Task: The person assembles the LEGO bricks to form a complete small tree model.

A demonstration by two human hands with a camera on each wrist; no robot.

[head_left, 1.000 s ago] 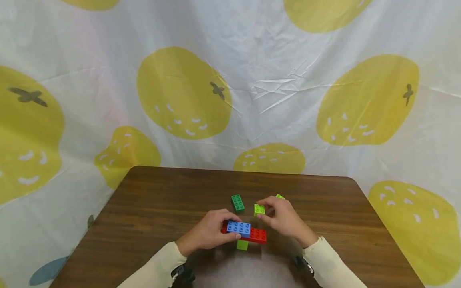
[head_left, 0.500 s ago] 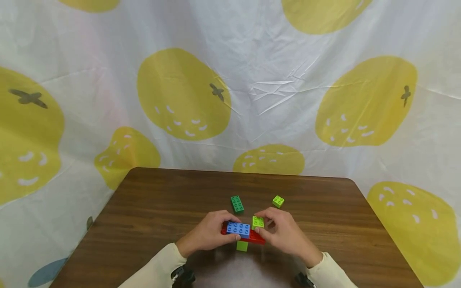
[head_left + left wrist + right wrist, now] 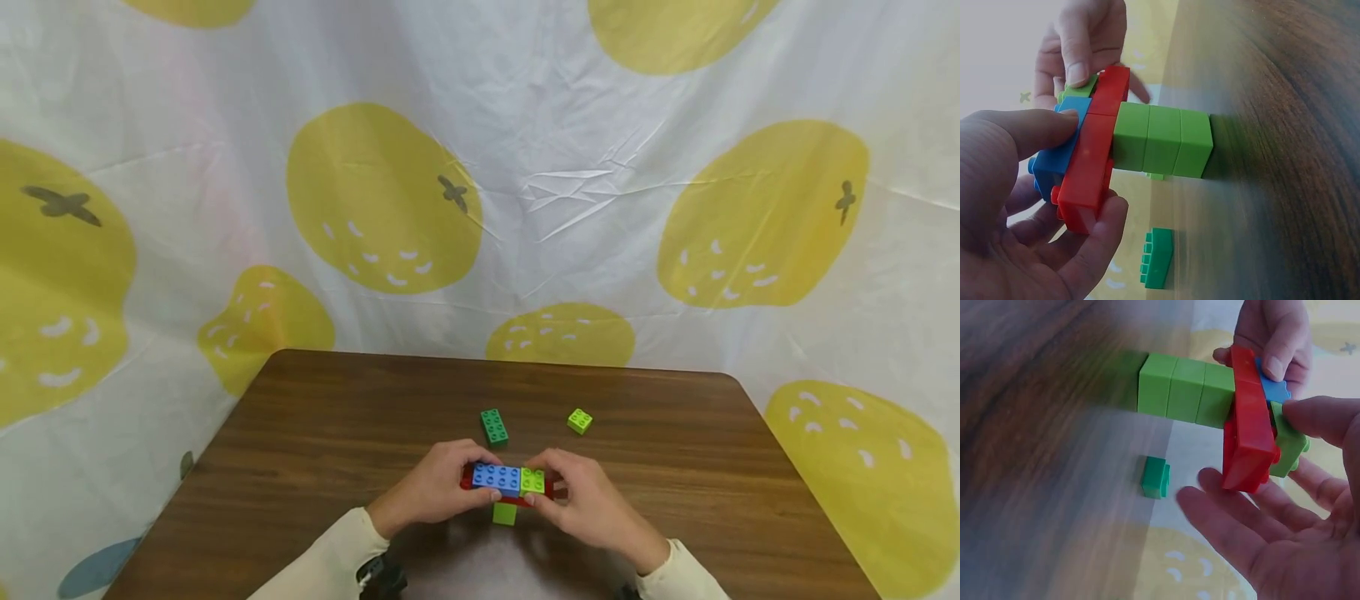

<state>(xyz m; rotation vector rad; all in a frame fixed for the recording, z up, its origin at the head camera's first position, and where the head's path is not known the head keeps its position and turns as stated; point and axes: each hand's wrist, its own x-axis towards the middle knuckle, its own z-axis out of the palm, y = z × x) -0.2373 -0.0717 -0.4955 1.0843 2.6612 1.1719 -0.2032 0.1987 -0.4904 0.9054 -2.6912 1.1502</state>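
Note:
A column of lime green bricks [image 3: 1163, 140] stands upright on the table and bears red bricks [image 3: 1088, 165] laid crosswise on top. Over the red layer sits a blue eight-stud brick [image 3: 497, 477]. My left hand [image 3: 437, 483] grips the blue brick and the red part beneath, thumb on the near side. At the right end, my right hand [image 3: 588, 500] pinches a small lime green four-stud brick [image 3: 532, 481] between thumb and fingers. That brick lies against the blue one, on the red layer; whether it is fully pressed down I cannot tell. Other right fingers spread below the red bricks.
A dark green eight-stud brick [image 3: 494, 426] lies on the wooden table [image 3: 360, 400] beyond the hands. Another lime green four-stud brick [image 3: 580, 421] lies farther right. A fruit-patterned curtain [image 3: 555, 242] hangs behind the table's far edge.
The right hand has brought the small lime brick towards me and down, from behind the structure onto the red layer beside the blue brick. My left hand has kept its hold.

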